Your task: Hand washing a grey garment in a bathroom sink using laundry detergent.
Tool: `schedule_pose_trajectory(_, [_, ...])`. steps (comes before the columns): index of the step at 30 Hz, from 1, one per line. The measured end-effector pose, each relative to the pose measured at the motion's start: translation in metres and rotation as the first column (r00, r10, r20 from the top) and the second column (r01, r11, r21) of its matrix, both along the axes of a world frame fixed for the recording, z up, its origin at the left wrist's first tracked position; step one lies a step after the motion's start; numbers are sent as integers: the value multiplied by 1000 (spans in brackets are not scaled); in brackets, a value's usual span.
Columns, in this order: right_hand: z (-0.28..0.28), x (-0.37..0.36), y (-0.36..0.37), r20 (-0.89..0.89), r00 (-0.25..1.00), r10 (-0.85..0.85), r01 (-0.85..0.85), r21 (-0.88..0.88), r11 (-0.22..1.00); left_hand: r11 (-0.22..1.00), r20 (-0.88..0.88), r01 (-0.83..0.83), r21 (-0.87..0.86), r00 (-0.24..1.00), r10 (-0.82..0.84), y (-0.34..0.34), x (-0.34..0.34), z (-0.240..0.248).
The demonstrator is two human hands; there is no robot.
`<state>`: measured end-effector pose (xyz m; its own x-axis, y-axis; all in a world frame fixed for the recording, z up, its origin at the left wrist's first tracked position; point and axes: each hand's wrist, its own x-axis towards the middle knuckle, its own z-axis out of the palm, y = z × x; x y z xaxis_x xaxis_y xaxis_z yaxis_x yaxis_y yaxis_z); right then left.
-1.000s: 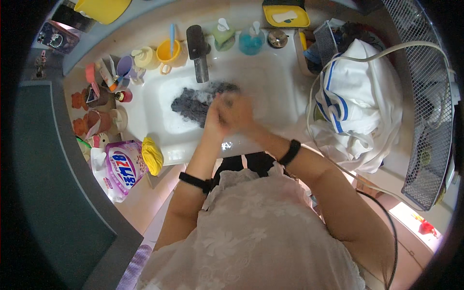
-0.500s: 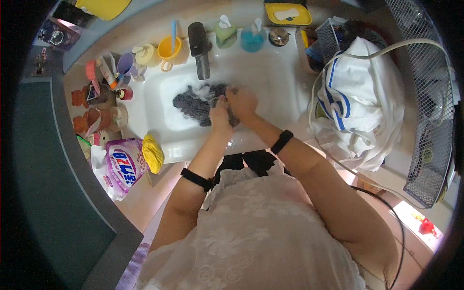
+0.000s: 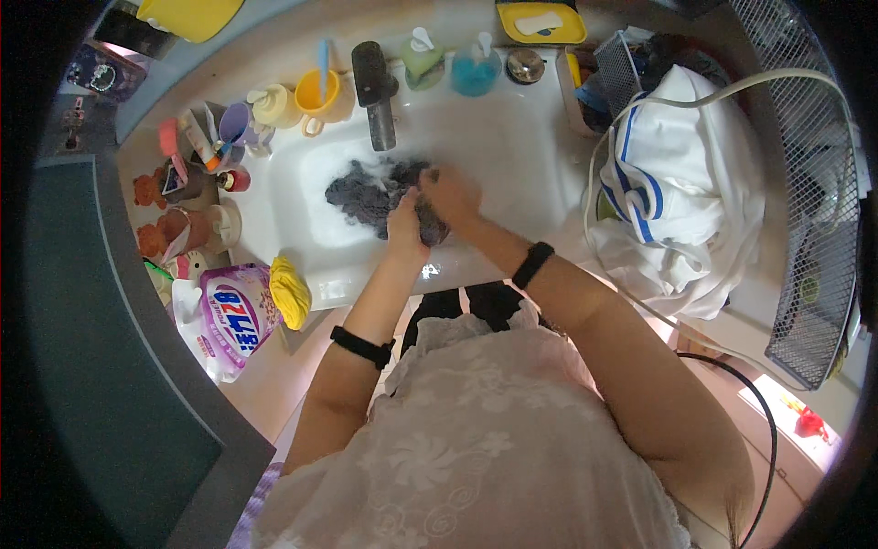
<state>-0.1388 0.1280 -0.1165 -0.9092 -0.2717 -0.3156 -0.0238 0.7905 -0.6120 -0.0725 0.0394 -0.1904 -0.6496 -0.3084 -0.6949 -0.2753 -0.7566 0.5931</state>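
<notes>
Fingers of the left hand (image 3: 407, 221) and right hand (image 3: 452, 194) close on the dark cloth (image 3: 362, 198) in the white sink (image 3: 526, 169); probably soft, water-heavy, slippery, best held by thick bunched folds

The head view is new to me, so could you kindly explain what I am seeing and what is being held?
There is no machine here: a person works with two bare hands, seen from above by a wide fisheye camera worn on the head, which bends straight edges. The left hand and right hand hold part of a dark cloth, which lies among white suds in a white basin. A dark faucet reaches over it. Around the basin stand a yellow cup and pump bottles; a white cloth with blue stripes is heaped to the right.
</notes>
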Motion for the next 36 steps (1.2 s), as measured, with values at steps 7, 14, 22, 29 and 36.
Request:
schedule_pose_trajectory(7, [-33, -21, 46, 95, 983, 157, -165, 81, 983, 346, 442, 595, -726, 788, -428, -5, -15, 46])
schedule_pose_trajectory(14, [-35, -40, 38, -242, 943, -228, 175, -223, 959, 917, -382, 398, -14, 846, -373, 42, -12, 89])
schedule_pose_trajectory(22, [40, 26, 22, -224, 938, 263, -281, -55, 958, 784, -243, 119, 609, 969, 42, 5, -20, 35])
schedule_pose_trajectory(29, [31, 34, 0, -249, 968, -16, -53, -267, 962, 932, 20, -51, 359, 999, 47, 23, -30, 56])
schedule_pose_trajectory(36, [29, 34, 0, -92, 992, -81, 56, -243, 968, 842, -127, 47, 538, 992, 26, 6, -22, 38])
